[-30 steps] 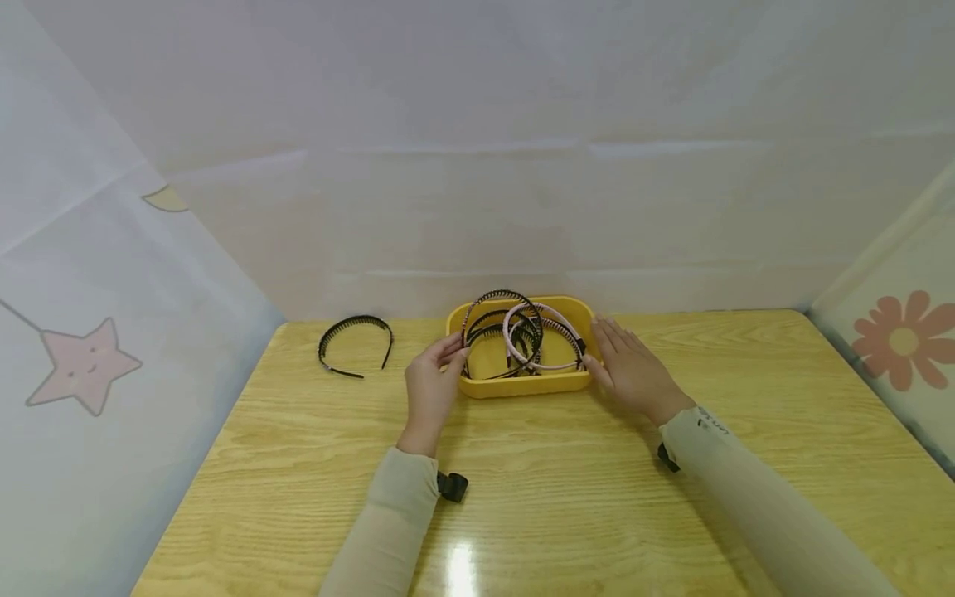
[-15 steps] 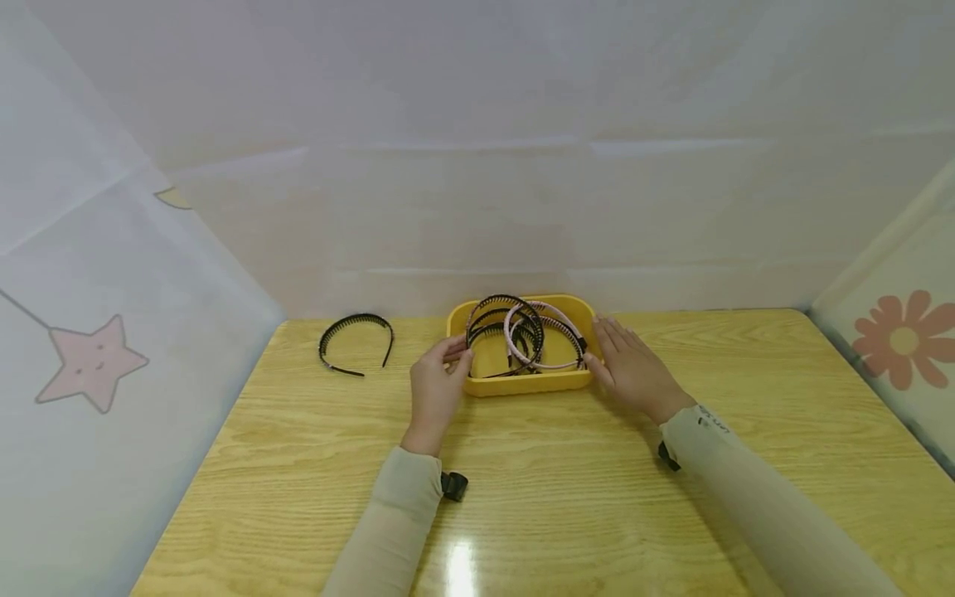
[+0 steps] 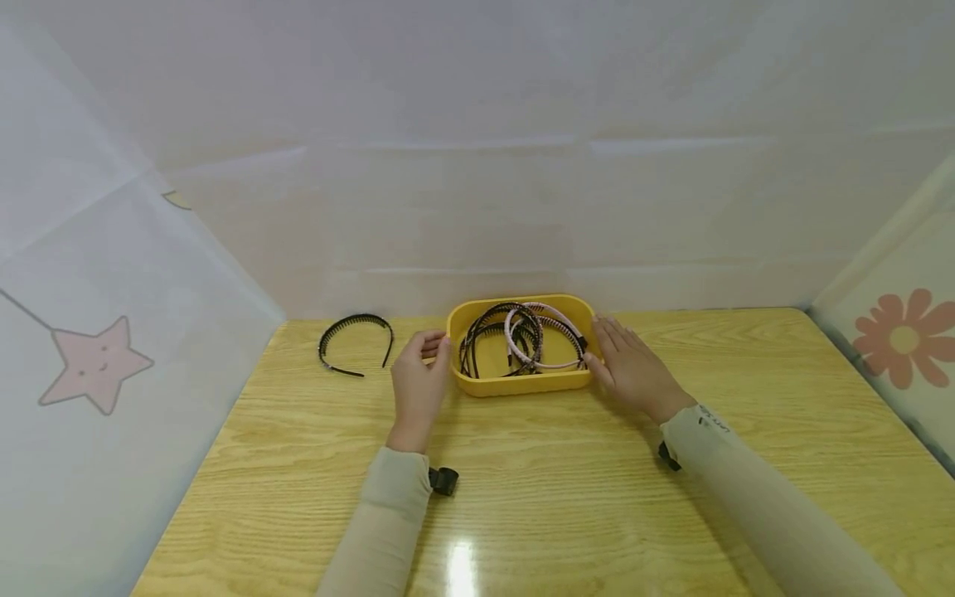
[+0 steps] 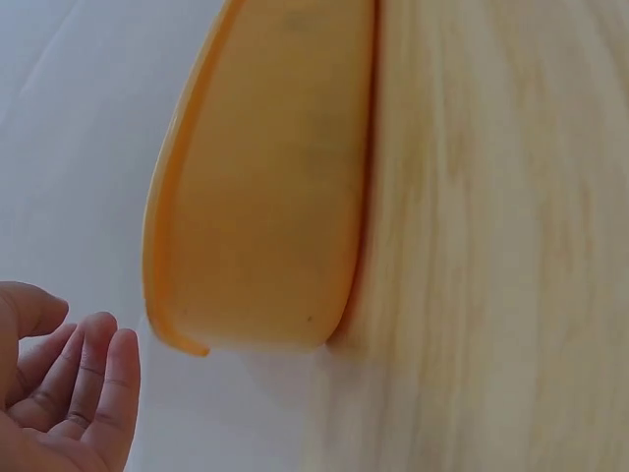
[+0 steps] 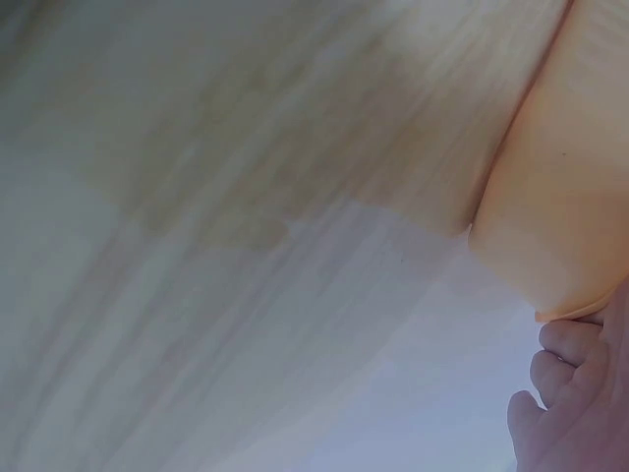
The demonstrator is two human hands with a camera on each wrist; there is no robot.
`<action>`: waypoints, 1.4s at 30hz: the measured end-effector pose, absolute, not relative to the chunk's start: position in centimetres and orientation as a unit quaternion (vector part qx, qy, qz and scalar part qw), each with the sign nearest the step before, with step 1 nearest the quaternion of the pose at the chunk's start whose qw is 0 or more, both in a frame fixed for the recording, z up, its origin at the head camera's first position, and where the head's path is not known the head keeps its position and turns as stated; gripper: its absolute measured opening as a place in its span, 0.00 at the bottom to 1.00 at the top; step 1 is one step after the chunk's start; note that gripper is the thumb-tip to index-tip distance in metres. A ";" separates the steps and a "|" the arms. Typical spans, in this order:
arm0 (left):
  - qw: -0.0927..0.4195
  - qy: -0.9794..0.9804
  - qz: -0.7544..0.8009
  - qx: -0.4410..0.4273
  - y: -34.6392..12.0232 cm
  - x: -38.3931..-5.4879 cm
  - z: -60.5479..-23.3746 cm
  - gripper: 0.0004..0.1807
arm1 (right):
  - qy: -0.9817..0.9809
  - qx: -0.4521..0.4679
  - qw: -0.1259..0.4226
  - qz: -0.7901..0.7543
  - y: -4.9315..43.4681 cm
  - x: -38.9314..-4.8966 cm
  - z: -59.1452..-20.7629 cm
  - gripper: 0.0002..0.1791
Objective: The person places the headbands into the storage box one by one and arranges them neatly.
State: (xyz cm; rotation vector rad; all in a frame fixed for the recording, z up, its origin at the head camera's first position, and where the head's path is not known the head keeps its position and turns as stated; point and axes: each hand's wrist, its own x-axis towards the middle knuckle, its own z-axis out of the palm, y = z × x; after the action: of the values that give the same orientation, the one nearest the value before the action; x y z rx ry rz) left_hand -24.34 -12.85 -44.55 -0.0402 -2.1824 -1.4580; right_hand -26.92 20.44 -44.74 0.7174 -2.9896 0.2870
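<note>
A yellow plastic basket (image 3: 533,385) stands at the back of the table with several headbands inside, black toothed ones (image 3: 477,332) and a pink one (image 3: 550,365). Just off the basket's left end is my left hand (image 3: 419,385), fingers loosely bent and holding nothing; the left wrist view shows the hand (image 4: 79,413) apart from the basket's wall (image 4: 265,197). My right hand (image 3: 634,371) rests against the basket's right end with its fingers extended. Another black toothed headband (image 3: 356,319) lies on the table, left of my left hand.
The wooden table (image 3: 537,497) reaches back to a pale cloth wall (image 3: 462,207). Printed side panels stand left and right, one with a pink star (image 3: 95,365), the other with a red flower (image 3: 905,340).
My left hand has let go of a black headband, which has dropped lower among the others in the basket. That hand has then moved left, out of the basket. My right hand has stayed put.
</note>
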 end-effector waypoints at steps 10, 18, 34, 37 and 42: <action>0.275 -0.800 -0.532 0.039 -16.9 -24.7 -44.7 0.11 | -0.967 0.234 0.030 0.096 20.5 -27.0 -44.9 0.39; 0.269 -0.799 -0.530 0.092 -19.7 -24.5 -45.0 0.14 | -0.966 0.234 0.036 0.101 20.5 -26.9 -45.0 0.39; 0.196 -0.811 -0.523 0.174 -24.8 -24.1 -46.6 0.24 | -0.968 0.232 0.036 0.091 20.6 -27.2 -45.2 0.39; 0.168 -0.818 -0.518 0.185 -25.5 -24.1 -46.9 0.27 | -0.968 0.231 0.034 0.092 20.6 -27.2 -45.2 0.39; 0.120 -0.824 -0.519 0.195 -26.6 -24.4 -47.4 0.32 | -0.968 0.230 0.031 0.092 20.5 -27.2 -45.2 0.39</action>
State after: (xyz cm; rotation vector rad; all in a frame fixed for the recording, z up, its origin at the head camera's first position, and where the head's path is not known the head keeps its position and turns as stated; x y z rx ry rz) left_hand -24.36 -26.64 -47.41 0.5693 -2.4066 -1.5163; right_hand -27.19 20.48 -45.21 0.7097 -2.9826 0.2836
